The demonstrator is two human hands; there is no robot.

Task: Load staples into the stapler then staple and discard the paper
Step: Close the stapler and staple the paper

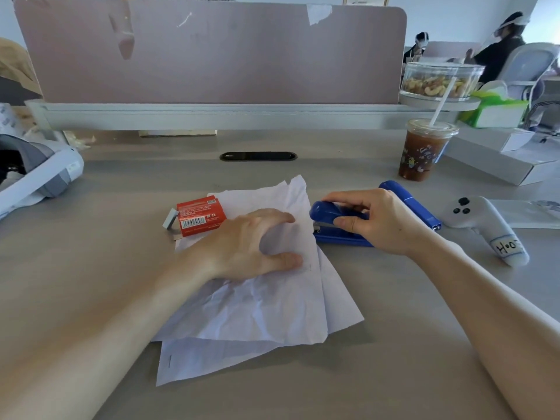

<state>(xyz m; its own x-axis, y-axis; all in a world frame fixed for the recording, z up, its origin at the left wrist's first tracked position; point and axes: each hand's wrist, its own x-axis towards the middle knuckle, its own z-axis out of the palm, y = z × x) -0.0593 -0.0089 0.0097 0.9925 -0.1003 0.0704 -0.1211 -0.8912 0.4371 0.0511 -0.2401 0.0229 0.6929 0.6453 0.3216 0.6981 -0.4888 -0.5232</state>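
A: Head view, left to right: what reads?

B: Left of centre, the red staple box (200,217) shows a barcode; its print is too small to read. At far right, a white controller (481,224) carries a tag reading "H00".

A: And the hands?

B: The left hand (242,247) lies open, fingers spread, pressing the creased white paper (266,298) at mid-frame. Just right of it, the right hand (378,222) grips the blue stapler (336,221), whose nose meets the paper's right edge on the grey desk (394,344).
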